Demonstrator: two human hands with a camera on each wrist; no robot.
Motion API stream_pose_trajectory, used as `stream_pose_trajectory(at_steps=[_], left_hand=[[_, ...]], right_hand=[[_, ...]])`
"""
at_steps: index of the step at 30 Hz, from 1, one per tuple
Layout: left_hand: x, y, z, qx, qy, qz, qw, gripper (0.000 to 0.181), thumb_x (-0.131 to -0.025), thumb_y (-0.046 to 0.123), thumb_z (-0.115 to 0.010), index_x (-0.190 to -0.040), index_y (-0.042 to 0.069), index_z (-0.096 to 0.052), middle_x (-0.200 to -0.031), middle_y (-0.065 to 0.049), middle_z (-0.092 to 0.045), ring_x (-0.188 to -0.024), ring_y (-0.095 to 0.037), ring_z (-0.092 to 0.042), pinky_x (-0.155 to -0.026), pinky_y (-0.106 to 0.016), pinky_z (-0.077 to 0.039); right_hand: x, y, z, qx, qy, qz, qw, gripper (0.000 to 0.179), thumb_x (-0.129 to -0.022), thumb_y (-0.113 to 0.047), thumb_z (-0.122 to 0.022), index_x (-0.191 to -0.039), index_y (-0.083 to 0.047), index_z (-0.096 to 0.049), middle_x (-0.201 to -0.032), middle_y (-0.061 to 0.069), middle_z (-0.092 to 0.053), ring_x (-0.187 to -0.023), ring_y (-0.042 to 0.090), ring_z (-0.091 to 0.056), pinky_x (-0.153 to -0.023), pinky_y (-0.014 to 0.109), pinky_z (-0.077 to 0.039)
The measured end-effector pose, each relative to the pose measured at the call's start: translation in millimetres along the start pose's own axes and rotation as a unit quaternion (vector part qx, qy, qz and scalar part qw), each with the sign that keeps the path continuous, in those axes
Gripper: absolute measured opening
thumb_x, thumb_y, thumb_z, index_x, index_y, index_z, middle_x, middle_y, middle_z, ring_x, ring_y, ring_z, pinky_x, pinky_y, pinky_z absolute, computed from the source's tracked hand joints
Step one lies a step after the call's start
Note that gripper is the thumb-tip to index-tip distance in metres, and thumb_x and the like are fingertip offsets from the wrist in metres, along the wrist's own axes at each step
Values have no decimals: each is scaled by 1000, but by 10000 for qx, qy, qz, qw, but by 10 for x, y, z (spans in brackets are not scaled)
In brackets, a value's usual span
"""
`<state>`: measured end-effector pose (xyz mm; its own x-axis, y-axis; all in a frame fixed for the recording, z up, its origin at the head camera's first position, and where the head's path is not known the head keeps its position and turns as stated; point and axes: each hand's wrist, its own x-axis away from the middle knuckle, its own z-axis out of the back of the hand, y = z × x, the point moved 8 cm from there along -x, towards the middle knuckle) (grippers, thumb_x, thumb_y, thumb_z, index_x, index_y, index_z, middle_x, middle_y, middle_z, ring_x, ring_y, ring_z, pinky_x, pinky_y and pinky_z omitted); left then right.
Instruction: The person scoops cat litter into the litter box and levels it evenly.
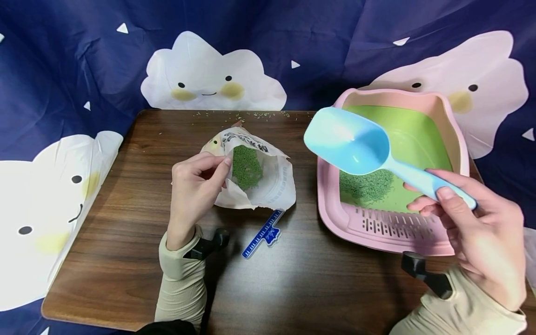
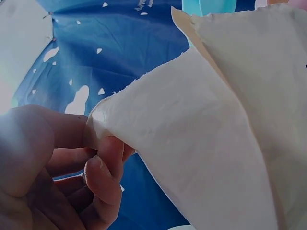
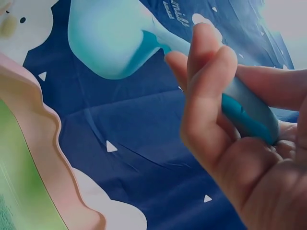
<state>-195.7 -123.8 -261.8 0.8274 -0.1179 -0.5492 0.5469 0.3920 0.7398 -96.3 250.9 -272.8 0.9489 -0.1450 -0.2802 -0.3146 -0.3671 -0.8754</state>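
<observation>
My left hand (image 1: 198, 188) pinches the edge of an open white bag (image 1: 278, 186) between thumb and fingers. Green pellets (image 1: 247, 167) show inside the bag's mouth. In the left wrist view the fingertips grip a corner of the bag's pale wall (image 2: 182, 129). My right hand (image 1: 481, 223) holds a light blue scoop (image 1: 351, 139) by its handle, with the bowl pointing left. The scoop's bowl hangs over the left side of a pink litter box (image 1: 331, 200) and has no pellets showing in it. Inside the box, a heap of green pellets (image 1: 366, 186) lies on the green floor.
A blue ruler-like strip with a small tag (image 1: 261, 235) sticks out from under the bag on the brown wooden table (image 1: 104, 232). Stray pale pellets (image 1: 251, 115) are scattered along the back edge. A dark blue cloth with white clouds (image 1: 318, 42) hangs behind.
</observation>
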Motion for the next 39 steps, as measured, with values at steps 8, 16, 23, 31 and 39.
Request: stream_pose_trajectory(at_steps=[8, 16, 23, 31, 39], left_hand=[[-2, 26, 4, -168, -33, -82, 9998, 14, -82, 15, -62, -73, 12, -71, -55, 10, -52, -45, -3, -47, -40, -17, -33], [5, 49, 10, -187, -124, -144, 9996, 14, -83, 15, -62, -72, 12, -71, -56, 10, -53, -46, -2, -47, -39, -17, -33], [16, 53, 13, -253, -169, -217, 9993, 15, -82, 14, -62, -71, 13, -70, -55, 10, -52, -46, -2, -45, -41, -17, -32], [21, 61, 2, -359, -244, -246, 9988, 14, -83, 13, -61, -72, 14, -71, -55, 10, -52, -46, -1, -45, -41, -16, -32], [28, 74, -45, -306, -521, -393, 9974, 14, -83, 12, -61, -74, 13, -71, -55, 10, -51, -48, -1, -45, -43, -15, -33]], right_hand=[[-6, 55, -236, 2415, -585, -469, 9675, 33, -88, 10, -43, -120, 14, -46, -74, 14, -67, -67, 20, -63, -40, 19, -36], [-44, 304, -590, 2732, -1754, -383, 9451, 32, -87, 11, -45, -118, 9, -51, -77, 16, -66, -69, 23, -62, -63, 24, -51], [-102, 682, -822, 3600, -1797, -824, 9118, 28, -91, -9, -50, -117, -10, -57, -74, 3, -68, -66, 18, -64, -59, 28, -53], [-89, 1054, -920, 3407, -1547, -1844, 9088, 31, -89, -30, -54, -115, -14, -57, -70, 7, -66, -43, 23, -51, -35, 29, -42], [-107, 1106, -1017, 4515, -1657, -995, 8711, 32, -80, -23, -67, -109, -10, -62, -67, -1, -66, -55, 5, -61, -46, 23, -48]])
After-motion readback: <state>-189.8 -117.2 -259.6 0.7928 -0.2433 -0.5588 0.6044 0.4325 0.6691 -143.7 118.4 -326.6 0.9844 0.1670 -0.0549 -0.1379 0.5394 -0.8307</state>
